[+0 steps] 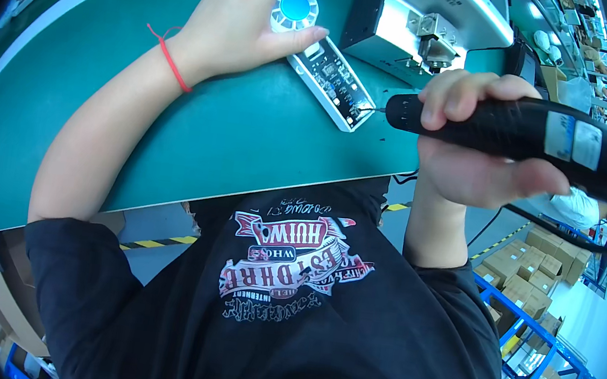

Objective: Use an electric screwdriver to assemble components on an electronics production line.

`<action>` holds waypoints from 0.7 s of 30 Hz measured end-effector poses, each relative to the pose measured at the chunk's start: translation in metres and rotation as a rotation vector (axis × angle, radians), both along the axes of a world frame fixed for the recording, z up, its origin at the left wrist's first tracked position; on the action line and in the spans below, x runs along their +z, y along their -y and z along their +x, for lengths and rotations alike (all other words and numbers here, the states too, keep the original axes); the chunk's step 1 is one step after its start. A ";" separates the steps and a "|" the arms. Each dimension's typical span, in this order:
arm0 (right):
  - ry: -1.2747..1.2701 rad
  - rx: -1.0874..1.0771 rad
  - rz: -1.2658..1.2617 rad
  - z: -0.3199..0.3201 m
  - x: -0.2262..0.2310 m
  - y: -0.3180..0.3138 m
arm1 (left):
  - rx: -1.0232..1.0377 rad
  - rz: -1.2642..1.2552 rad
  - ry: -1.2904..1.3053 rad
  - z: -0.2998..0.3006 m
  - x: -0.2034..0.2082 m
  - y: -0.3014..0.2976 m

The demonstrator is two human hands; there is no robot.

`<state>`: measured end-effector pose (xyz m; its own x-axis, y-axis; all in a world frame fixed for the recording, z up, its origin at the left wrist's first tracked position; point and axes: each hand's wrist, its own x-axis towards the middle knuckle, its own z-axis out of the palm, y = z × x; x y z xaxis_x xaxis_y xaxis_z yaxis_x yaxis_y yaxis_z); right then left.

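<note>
A: In the head view, where is the white device?
B: On the green tabletop, beyond the person's torso, between the 2 hands.

A: Which way does it point?
B: Its long axis runs diagonally, from upper left to lower right. The round blue-centred head points up and left, away from the person; the narrow squared end points right and toward them. The open side faces up, showing the circuit board.

A: And the left hand?
B: Curled at the round head, fingers on its far side and the thumb laid across just below it, gripping that end. A red cord circles the wrist.

A: The right hand?
B: Wrapped around a black power screwdriver, which lies nearly level, its bit pointing left at the device's squared end. I can't tell whether the bit touches a screw.

A: Anything close by?
B: 1 boxy machine stands on the tabletop beyond the screwdriver.
</note>
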<state>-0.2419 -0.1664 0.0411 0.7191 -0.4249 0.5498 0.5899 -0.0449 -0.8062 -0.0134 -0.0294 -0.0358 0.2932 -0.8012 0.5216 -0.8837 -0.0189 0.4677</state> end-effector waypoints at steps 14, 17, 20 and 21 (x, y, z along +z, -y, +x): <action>0.301 -0.268 -0.322 0.020 0.025 0.027 | 0.058 0.078 -0.048 -0.004 0.008 -0.003; 0.226 -0.153 -0.293 0.016 0.027 0.035 | 0.063 0.068 -0.025 -0.001 0.005 -0.003; 0.149 -0.029 -0.264 0.017 0.029 0.034 | 0.078 0.058 -0.007 0.001 0.003 -0.002; 0.143 -0.028 -0.242 0.015 0.030 0.024 | 0.077 0.052 0.004 0.003 0.006 0.000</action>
